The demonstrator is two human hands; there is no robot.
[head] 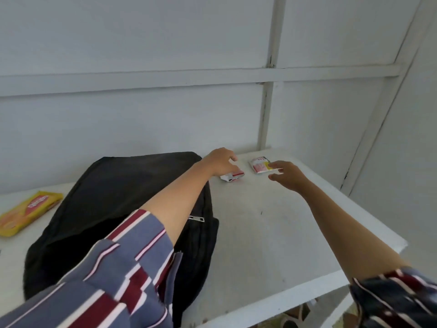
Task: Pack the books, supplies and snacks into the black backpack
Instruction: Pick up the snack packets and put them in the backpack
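Fingers (233, 158) of the left hand (220, 162) curve over a red-and-white sachet (233, 177) on the desk (272, 221), beside the black backpack (118, 197) — grip unconfirmed, view blurred. The right hand (287, 175) is spread, touching a second sachet (259, 165). Both likely light, limp, slick — pinch the sealed edges.

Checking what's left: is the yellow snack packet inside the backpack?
No, the yellow snack packet lies on the table beside the black backpack.

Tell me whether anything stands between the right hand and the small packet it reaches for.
Nothing visible does. The fingertips of the right hand are at the edge of the small packet; the second packet lies apart, by the left hand.
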